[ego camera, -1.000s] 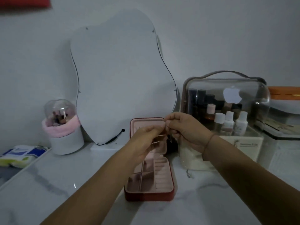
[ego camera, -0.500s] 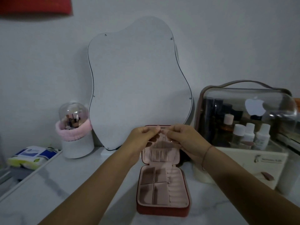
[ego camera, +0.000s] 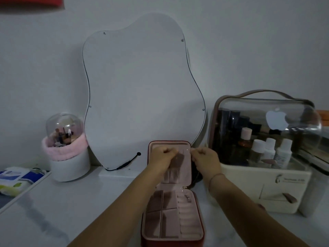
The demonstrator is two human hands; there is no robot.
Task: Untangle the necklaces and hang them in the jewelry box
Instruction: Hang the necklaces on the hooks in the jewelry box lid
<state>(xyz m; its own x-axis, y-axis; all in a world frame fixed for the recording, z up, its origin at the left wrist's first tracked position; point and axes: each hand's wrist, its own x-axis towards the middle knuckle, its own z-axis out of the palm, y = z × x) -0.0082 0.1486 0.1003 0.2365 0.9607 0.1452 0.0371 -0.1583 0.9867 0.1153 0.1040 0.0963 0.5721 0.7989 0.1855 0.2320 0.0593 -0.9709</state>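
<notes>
My left hand [ego camera: 163,156] and right hand [ego camera: 204,158] pinch a thin necklace [ego camera: 186,150] at the jewelry box [ego camera: 184,172] raised lid.

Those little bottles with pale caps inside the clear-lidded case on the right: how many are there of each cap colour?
White-capped bottles: 3
Pink-capped bottle: 1
Total: 4
The dark containers behind them are too dim to count.
</notes>
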